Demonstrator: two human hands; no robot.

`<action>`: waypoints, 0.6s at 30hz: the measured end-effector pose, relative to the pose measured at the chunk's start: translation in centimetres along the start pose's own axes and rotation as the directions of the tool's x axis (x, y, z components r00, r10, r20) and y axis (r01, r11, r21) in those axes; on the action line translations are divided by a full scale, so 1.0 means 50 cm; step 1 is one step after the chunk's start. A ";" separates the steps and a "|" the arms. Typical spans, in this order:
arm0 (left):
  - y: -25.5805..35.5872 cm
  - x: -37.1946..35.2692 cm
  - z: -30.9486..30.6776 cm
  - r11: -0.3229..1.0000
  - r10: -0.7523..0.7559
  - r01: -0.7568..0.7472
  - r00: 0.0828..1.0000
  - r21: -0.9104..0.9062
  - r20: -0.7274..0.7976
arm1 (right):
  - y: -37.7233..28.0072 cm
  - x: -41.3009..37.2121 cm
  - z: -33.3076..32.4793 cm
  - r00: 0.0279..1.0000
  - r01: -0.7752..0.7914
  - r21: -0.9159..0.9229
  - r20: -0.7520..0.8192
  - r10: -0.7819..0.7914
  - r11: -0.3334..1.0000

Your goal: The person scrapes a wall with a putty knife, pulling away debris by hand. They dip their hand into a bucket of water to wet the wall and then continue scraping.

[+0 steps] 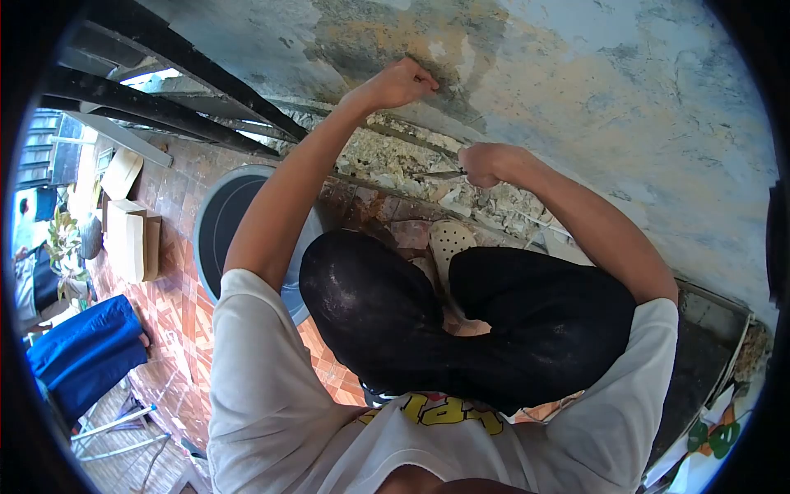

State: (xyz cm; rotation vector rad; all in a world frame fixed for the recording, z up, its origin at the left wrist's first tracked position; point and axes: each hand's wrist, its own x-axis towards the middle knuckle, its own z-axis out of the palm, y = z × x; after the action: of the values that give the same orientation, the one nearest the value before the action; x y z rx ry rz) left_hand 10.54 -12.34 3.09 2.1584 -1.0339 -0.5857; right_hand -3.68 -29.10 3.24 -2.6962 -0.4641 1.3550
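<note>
My right hand (490,165) is closed around a tool with a narrow, pointed metal blade (440,174); its handle is hidden in the fist. The blade points left over a strip of broken, crumbly plaster (383,156) along the foot of the wall. Higher up and to the left, my left hand (401,83) is held with curled fingers close to the stained, peeling wall (576,107). Whether anything is between those fingers is hidden.
A large grey tub (216,193) stands at my left on the patterned tile floor (177,317). Dark metal beams (189,62) slant above it. Farther left are a cardboard box (132,239) and blue cloth (86,354). A dark trough (699,362) lies at right.
</note>
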 end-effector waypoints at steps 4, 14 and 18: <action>0.025 -0.170 -0.046 0.988 -0.068 0.028 0.963 -0.153 -0.262 | -0.009 -0.024 -0.010 1.000 -0.023 0.016 -0.015 0.024 1.000; -0.224 -0.641 0.160 0.190 -0.955 0.312 0.280 -0.931 -0.101 | -0.038 -0.005 -0.027 0.997 0.082 -0.040 0.017 -0.081 0.996; -0.398 -0.638 0.277 -0.060 -0.941 0.251 0.310 -0.966 0.139 | -0.044 0.003 -0.027 0.997 0.076 -0.017 -0.020 -0.076 0.997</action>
State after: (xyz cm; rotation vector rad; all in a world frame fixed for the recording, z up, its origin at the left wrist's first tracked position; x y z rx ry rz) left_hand -6.86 17.40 -17.34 1.3308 0.8909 -0.5568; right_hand -3.01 -26.91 4.42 -2.6731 -0.5713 1.3083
